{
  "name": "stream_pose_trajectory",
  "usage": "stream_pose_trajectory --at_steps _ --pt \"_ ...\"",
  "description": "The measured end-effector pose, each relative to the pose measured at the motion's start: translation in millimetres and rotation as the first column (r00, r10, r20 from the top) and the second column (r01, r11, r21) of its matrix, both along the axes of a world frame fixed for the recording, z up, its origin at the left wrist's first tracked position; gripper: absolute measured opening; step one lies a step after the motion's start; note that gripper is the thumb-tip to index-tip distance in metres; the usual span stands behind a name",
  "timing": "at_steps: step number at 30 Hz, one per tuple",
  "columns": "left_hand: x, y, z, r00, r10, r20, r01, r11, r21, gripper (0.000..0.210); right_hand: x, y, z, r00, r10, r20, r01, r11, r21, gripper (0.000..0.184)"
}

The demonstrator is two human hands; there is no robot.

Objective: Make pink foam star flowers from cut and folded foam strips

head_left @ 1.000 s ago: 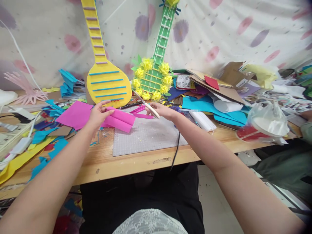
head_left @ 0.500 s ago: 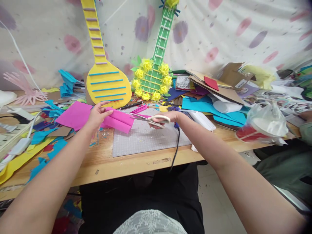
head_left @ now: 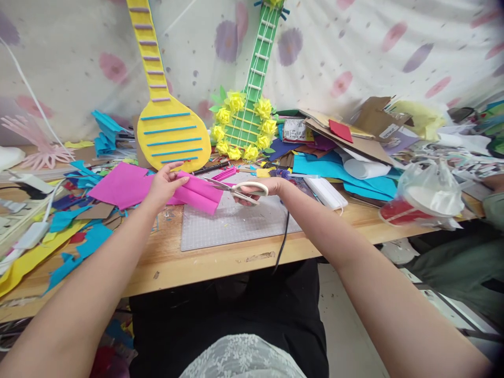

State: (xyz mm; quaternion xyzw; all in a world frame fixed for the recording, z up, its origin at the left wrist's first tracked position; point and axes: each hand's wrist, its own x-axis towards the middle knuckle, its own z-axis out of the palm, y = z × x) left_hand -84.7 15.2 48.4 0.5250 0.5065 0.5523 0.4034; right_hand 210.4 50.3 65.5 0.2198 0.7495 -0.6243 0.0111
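Within grip of left hand (head_left: pixel 164 186): magenta paper (head_left: pixel 199 195).

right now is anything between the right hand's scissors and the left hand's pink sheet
Nothing visible does: in this view the scissors in the right hand overlap the upper edge of the pink sheet held by the left hand. The grey mat lies below.

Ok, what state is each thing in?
Pink sheet: creased, held by the left hand
Scissors: handles spread, in the right hand
Cutting mat: flat on the table
Yellow guitar shape: standing at a tilt
Green guitar shape: standing at a tilt
White sheet: rolled up
Tub: wrapped in clear plastic
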Motion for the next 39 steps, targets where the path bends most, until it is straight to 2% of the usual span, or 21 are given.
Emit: stream_pose_trajectory --at_steps 3,7,11,13,15,17,19,25,34,39 --pt "7 -1 -2.6 1.0 -0.017 0.006 0.017 1.0 -0.006 0.058 -6 1 -2.0 0.999 -0.015 -0.031 0.014 0.999 -0.035 0.057" --pt "14 0 -8.2 1.0 -0.011 -0.017 0.011 1.0 0.029 0.063 -15 -3 -0.9 0.995 -0.096 0.002 0.096 0.994 -0.056 0.049" --pt "19 3 -12.1 0.991 0.135 -0.019 -0.132 0.987 0.09 0.075 -21 -9 1.4 0.992 -0.126 0.004 0.126 0.991 -0.055 0.047" --pt "20 3 -12.1 0.982 0.187 0.032 -0.189 0.979 0.073 0.073 -23 -9 0.1 0.992 -0.118 -0.033 0.116 0.992 -0.056 0.048" --pt "20 3 -11.2 0.987 0.133 0.093 -0.134 0.991 0.01 0.061 -23 -8 -3.1 0.993 -0.1 -0.062 0.096 0.993 -0.061 0.05" --pt "20 1 -10.3 0.992 0.03 0.126 -0.021 0.997 -0.068 0.051 -23 -5 -7.3 0.994 -0.079 -0.075 0.075 0.996 -0.058 0.054" --pt "21 -1 -9.9 0.992 -0.037 0.121 0.052 0.991 -0.125 0.05 -23 -3 -11.9 0.994 -0.067 -0.082 0.063 0.997 -0.048 0.057" --pt "24 -4 -9.3 0.989 -0.03 0.144 0.051 0.988 -0.145 0.06 -24 1 -22.9 0.99 -0.076 -0.119 0.067 0.994 -0.084 0.059" --pt "20 -6 -7.7 0.995 -0.059 0.082 0.069 0.99 -0.127 0.063 -26 -2 -14.6 0.983 0.042 -0.178 -0.048 0.998 -0.028 0.063" --pt "22 -6 -8.4 0.995 -0.063 0.072 0.072 0.99 -0.123 0.066 -27 0 -19.4 0.983 0.026 -0.181 -0.038 0.997 -0.064 0.059"
